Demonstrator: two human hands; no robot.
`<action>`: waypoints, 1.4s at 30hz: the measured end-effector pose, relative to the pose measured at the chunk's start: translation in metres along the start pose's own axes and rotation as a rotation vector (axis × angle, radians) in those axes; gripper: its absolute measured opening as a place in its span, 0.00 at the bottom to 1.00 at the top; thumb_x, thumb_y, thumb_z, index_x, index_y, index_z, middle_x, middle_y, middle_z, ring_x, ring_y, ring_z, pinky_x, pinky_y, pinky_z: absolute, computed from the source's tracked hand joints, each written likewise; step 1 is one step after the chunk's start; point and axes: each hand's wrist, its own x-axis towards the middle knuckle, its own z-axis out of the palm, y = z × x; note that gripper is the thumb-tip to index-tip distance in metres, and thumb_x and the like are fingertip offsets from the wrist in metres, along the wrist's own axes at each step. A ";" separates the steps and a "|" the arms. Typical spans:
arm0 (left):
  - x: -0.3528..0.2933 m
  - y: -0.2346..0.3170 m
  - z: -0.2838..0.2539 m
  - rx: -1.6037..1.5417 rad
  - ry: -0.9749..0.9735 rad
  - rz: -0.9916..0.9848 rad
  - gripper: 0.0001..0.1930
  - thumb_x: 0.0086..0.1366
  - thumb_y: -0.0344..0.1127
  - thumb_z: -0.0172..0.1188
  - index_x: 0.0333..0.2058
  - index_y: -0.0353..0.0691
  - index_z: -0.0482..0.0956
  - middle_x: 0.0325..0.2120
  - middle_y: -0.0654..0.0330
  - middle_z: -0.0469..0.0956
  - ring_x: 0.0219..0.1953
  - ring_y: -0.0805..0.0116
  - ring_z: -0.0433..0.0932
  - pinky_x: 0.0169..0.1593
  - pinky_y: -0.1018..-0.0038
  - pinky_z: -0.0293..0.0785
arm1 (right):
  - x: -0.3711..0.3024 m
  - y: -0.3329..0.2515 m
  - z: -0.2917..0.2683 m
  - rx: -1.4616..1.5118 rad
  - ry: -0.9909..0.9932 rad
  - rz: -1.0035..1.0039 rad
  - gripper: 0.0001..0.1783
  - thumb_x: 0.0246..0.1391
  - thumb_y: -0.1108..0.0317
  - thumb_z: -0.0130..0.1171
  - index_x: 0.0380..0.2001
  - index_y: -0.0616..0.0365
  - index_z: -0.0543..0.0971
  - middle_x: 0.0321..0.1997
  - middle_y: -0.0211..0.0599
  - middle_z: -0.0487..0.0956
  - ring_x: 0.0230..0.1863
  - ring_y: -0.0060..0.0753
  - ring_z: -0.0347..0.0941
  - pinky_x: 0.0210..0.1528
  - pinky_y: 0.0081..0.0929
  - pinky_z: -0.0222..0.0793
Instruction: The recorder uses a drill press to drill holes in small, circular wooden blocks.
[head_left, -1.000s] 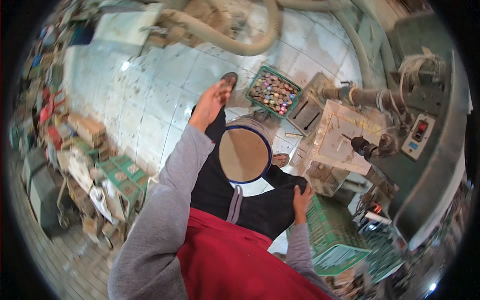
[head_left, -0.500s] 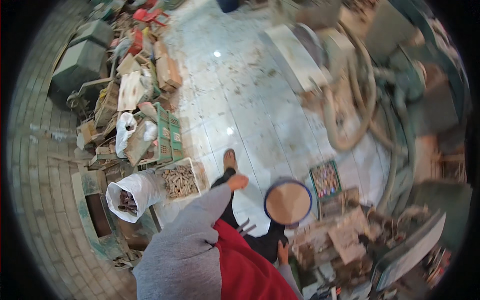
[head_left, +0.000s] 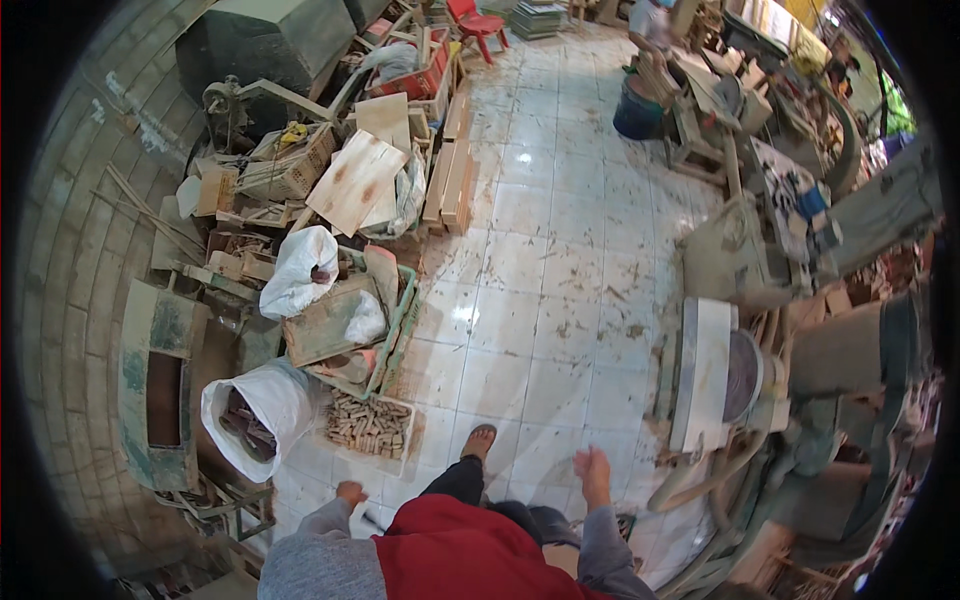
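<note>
My left hand hangs low in front of me, its fingers loosely bent and nothing seen in it. It is nearest to a white bin filled with short wooden pieces. Held out ahead on the right, my right hand is empty, with its thumb apart from the fingers. A machine with a pale flat top stands beyond it to the right. One sandalled foot shows ahead on the tiles; neither hand touches anything.
White floor tiles strewn with scraps run ahead. Along the left stand a white sack, a green crate and stacked boards. Hoses and machines line the right. Farther off are a blue barrel and a red chair.
The view has swung up and to the right. My left hand has drawn back and left, while my right hand has come forward. The round-topped drum is now mostly out of sight under me.
</note>
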 end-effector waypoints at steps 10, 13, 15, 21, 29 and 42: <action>0.128 0.155 -0.173 -0.636 -0.144 -0.169 0.21 0.56 0.54 0.61 0.42 0.48 0.83 0.42 0.53 0.82 0.45 0.52 0.81 0.47 0.59 0.77 | 0.096 -0.209 0.113 -0.278 0.109 0.052 0.20 0.61 0.57 0.52 0.49 0.61 0.75 0.39 0.38 0.82 0.39 0.33 0.79 0.39 0.30 0.72; 0.212 0.210 -0.268 -0.671 -0.034 -0.117 0.22 0.57 0.54 0.60 0.45 0.49 0.83 0.42 0.52 0.82 0.45 0.52 0.81 0.48 0.59 0.76 | 0.160 -0.220 0.090 -0.073 0.259 0.284 0.17 0.60 0.58 0.51 0.44 0.60 0.75 0.36 0.35 0.81 0.35 0.33 0.77 0.36 0.31 0.72; 0.266 0.239 -0.345 -0.675 0.038 -0.118 0.22 0.58 0.55 0.58 0.47 0.50 0.82 0.43 0.52 0.82 0.46 0.51 0.81 0.49 0.59 0.76 | 0.209 -0.261 0.078 0.150 0.289 0.243 0.11 0.59 0.59 0.47 0.30 0.53 0.73 0.26 0.28 0.76 0.29 0.30 0.71 0.29 0.31 0.67; 0.360 0.309 -0.597 -0.897 0.399 0.093 0.15 0.63 0.47 0.60 0.44 0.46 0.82 0.40 0.49 0.82 0.42 0.52 0.82 0.47 0.63 0.77 | 0.411 -0.484 0.117 0.383 0.092 0.247 0.13 0.58 0.55 0.49 0.23 0.49 0.69 0.29 0.25 0.74 0.38 0.34 0.70 0.40 0.36 0.63; 0.495 0.343 -0.714 -1.281 0.134 -0.159 0.19 0.61 0.52 0.58 0.42 0.45 0.84 0.40 0.52 0.83 0.43 0.51 0.82 0.46 0.64 0.77 | 0.648 -0.784 0.361 0.365 -0.197 0.028 0.16 0.63 0.51 0.48 0.30 0.50 0.74 0.28 0.28 0.75 0.55 0.35 0.70 0.56 0.40 0.60; 0.634 0.292 -1.062 -1.187 0.256 -0.523 0.21 0.62 0.52 0.54 0.48 0.48 0.80 0.45 0.52 0.82 0.44 0.56 0.82 0.49 0.59 0.73 | 0.910 -0.949 0.808 -0.222 -0.377 0.280 0.16 0.59 0.48 0.51 0.27 0.47 0.71 0.29 0.31 0.78 0.43 0.38 0.73 0.51 0.42 0.62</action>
